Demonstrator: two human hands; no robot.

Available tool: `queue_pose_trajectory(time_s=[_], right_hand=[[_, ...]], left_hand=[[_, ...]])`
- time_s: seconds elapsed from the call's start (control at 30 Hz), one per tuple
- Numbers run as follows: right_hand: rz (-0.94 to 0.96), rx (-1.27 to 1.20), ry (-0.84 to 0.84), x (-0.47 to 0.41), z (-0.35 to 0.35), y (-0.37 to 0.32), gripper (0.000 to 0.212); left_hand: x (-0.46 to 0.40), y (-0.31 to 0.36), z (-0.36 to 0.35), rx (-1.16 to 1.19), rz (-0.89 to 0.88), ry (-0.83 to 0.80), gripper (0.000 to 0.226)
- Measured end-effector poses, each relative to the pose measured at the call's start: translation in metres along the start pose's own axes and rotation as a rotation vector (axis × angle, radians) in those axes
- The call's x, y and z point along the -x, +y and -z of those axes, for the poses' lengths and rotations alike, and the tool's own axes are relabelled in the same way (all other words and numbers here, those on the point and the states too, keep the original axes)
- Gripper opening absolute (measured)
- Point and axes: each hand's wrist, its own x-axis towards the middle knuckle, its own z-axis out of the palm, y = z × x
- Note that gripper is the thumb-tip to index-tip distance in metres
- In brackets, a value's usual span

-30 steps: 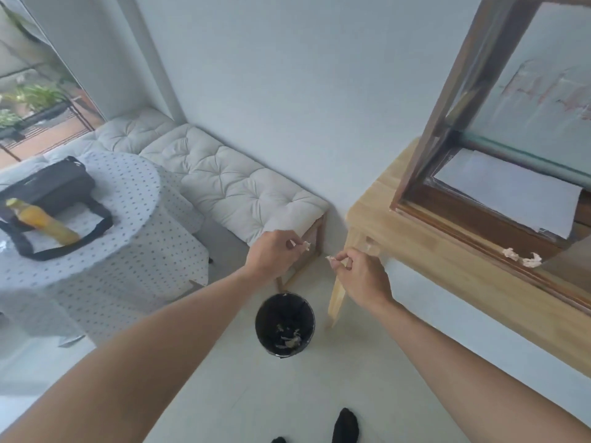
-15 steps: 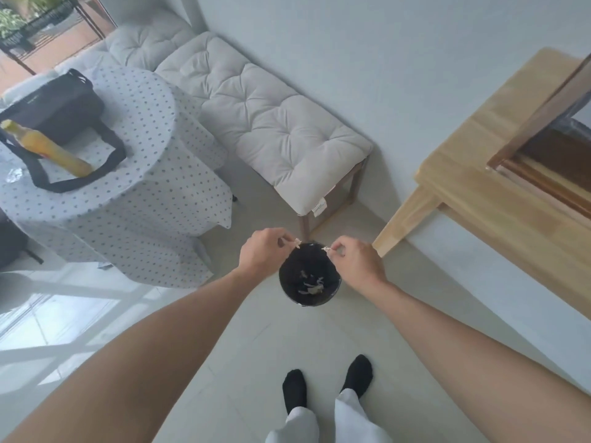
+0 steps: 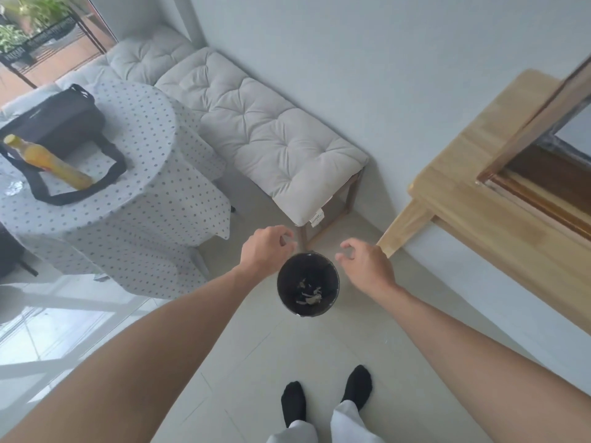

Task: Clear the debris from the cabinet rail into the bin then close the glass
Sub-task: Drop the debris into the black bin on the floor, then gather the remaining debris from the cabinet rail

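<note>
Bin (image 3: 307, 284) on the tiled floor (image 3: 243, 362), round, black, open at the top, pale scraps of debris (image 3: 308, 294) lying in the bottom. Left hand (image 3: 265, 251) above and just left of the bin rim, fingers loosely curled and apart, nothing seen between them. Right hand (image 3: 367, 266) above and just right of the rim, thumb and fingers likewise parted, empty. Both hands palm down, neither touching the bin. Bare forearms reaching in from the lower corners. Black socks (image 3: 326, 396) and white trouser cuffs at the bottom edge, standing just short of the bin.

Wooden counter (image 3: 473, 199) at right, against the white wall, one pale leg slanting down to the floor near the right hand. Cabinet (image 3: 543, 174) on the counter, dark wood frame, only its lower left corner in view; rail mostly cut off by the edge, so cannot tell whether debris lies there. Glass barely visible at the far right, position unclear.

Padded bench (image 3: 256, 132) along the wall beyond the bin, grey tufted cushion, a small label hanging at the near end. Round table (image 3: 128, 193) at left under a dotted cloth, carrying a black bag (image 3: 60, 123) and a yellow bottle (image 3: 48, 163) lying across the bag strap.
</note>
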Motion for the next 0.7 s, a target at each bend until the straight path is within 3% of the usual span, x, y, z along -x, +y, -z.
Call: queue_pose_trajectory(time_s=[0.33, 0.7], right_hand=[[0.041, -0.074, 0.225, 0.041, 0.078, -0.007, 0.032], [-0.037, -0.101, 0.557, 0.106, 0.2, 0.014, 0.029]], left_hand=[[0.025, 0.065, 0.045, 0.027, -0.163, 0.05, 0.028], [0.047, 0.206, 0.075, 0.052, -0.513, 0.085, 0.028]])
